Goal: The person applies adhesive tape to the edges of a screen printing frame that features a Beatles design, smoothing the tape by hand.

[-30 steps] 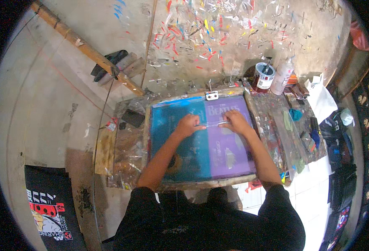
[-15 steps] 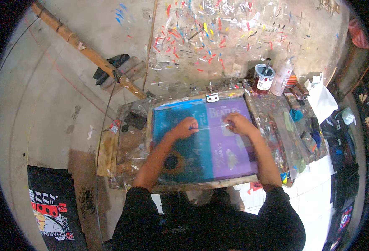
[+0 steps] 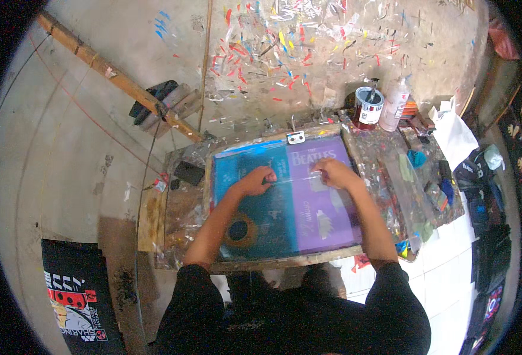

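A screen-printing frame (image 3: 284,261) lies on the paint-stained bench, its mesh teal on the left and purple on the right, with pale stencil designs. Over the teal half is my left hand (image 3: 257,180), fingers pinched together. My right hand (image 3: 336,173) is pinched too, above the purple half. Between them a thin clear strip, apparently tape (image 3: 296,180), runs across the mesh; it shows only faintly. Whether it touches the mesh I cannot tell. A metal hinge clamp (image 3: 296,137) grips the frame's far edge.
At the bench's far right stand an ink tub (image 3: 368,109) and a pinkish bottle (image 3: 394,105). A white bag (image 3: 452,136) hangs beside them. Rags, including a teal cloth (image 3: 416,158), litter the right side. A dark pad (image 3: 190,173) lies left of the frame.
The view has shifted slightly, moving the whole scene a little left. Both hands remain pinched above the mesh, in nearly the same place.
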`<state>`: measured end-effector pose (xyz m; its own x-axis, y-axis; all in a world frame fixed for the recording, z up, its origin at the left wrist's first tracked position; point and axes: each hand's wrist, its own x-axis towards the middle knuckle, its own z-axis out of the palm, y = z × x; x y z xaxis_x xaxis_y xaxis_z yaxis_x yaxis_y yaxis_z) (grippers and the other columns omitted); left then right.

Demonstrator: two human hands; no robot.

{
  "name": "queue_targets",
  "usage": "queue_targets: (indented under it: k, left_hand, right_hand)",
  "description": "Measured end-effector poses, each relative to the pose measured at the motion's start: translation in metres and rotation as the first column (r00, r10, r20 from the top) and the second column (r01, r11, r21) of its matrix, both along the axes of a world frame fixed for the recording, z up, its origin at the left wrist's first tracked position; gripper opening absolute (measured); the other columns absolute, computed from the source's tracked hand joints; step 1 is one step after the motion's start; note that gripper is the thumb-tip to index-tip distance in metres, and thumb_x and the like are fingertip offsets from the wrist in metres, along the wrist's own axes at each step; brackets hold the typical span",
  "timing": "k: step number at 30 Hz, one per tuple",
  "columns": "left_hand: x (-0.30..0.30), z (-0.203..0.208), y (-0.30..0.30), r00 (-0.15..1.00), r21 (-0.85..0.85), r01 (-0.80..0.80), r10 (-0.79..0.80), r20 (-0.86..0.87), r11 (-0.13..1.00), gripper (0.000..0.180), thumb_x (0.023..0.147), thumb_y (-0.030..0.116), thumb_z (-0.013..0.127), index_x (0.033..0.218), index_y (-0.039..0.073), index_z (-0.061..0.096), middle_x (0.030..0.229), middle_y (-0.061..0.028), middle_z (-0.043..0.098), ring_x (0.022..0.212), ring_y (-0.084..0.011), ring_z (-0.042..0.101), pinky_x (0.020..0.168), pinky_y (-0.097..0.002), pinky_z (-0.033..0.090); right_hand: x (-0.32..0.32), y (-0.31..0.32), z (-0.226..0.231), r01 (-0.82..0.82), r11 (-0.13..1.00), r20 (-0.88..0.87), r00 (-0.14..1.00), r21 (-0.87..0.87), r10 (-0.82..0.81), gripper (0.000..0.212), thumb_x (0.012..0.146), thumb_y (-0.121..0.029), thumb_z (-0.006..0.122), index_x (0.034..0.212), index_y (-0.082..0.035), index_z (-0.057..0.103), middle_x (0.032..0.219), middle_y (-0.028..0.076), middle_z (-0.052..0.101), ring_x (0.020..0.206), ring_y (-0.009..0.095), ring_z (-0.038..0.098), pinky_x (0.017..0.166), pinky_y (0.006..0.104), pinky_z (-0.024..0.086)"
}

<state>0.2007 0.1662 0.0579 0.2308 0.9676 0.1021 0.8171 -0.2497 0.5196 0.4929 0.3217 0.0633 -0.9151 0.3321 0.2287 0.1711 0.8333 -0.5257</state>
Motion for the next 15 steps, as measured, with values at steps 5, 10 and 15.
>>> queue_targets:
  k: [5, 10, 15]
  left_hand:
    - [0.010, -0.001, 0.005, 1.000, 0.010, -0.001, 0.001, 0.020, 1.000, 0.028, 0.066, 0.007, 0.068, 0.094, 0.005, 0.062, 0.086, -0.0105, 0.060, 0.084, -0.0268, 0.058, 0.080, -0.0373, 0.047]
    - [0.037, -0.003, 0.015, 0.999, 0.187, -0.037, 0.040, -0.013, 0.982, 0.023, 0.063, 0.009, 0.065, 0.086, 0.006, 0.060, 0.081, -0.0084, 0.059, 0.078, -0.0279, 0.058, 0.074, -0.0390, 0.049]
    - [0.040, -0.010, 0.013, 1.000, 0.145, -0.024, 0.021, 0.023, 0.989, 0.019, 0.066, 0.007, 0.063, 0.084, 0.007, 0.060, 0.079, -0.0093, 0.058, 0.079, -0.0298, 0.058, 0.073, -0.0420, 0.049]
  right_hand:
    - [0.003, -0.002, 0.002, 0.036, 0.998, 0.047, 0.998, 0.051, -0.039, 0.044, 0.060, 0.000, 0.065, 0.103, -0.008, 0.066, 0.107, 0.016, 0.064, 0.104, 0.035, 0.059, 0.091, 0.0431, 0.048]
    - [-0.004, -0.008, -0.009, 0.096, 0.973, -0.024, 0.995, 0.209, -0.093, 0.037, 0.061, -0.008, 0.066, 0.098, -0.009, 0.066, 0.100, 0.015, 0.065, 0.096, 0.036, 0.061, 0.084, 0.0455, 0.050]
    - [-0.009, -0.012, -0.003, 0.048, 0.973, -0.059, 0.998, 0.225, -0.036, 0.023, 0.062, -0.010, 0.064, 0.085, -0.008, 0.064, 0.086, 0.014, 0.063, 0.088, 0.036, 0.061, 0.075, 0.0491, 0.049]
